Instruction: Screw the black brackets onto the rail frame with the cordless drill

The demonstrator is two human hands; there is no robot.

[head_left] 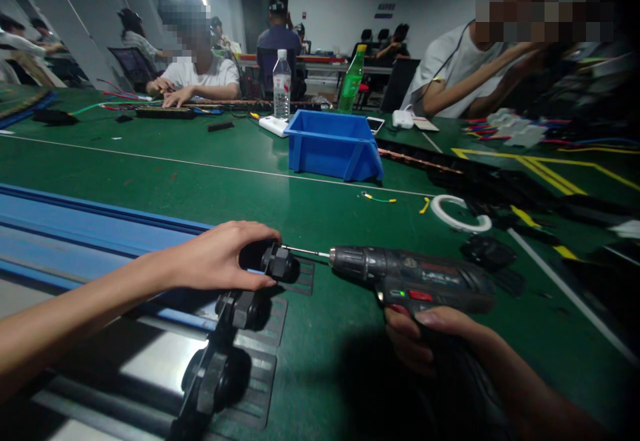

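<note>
My right hand [460, 334] is wrapped around the handle of a cordless drill [425, 271], a finger at its red trigger. From the chuck a long thin bit [305, 251] points left, its tip at a black end piece. There my left hand [215, 254] curls thumb and fingers around a black cable gland [281, 264] at the far corner of a blue and silver metal profile [100, 221]. Two more black glands, one in the middle [250, 309] and one nearer [213, 381], stick out along the same end. Whether the tip sits in a screw is hidden.
On the green table [320, 334] stand a blue bin [333, 151], a water bottle [282, 88] and a green bottle [353, 81]. A white tape ring [457, 214], a short green-yellow wire [380, 199] and black parts [490, 254] lie right. Several people sit beyond.
</note>
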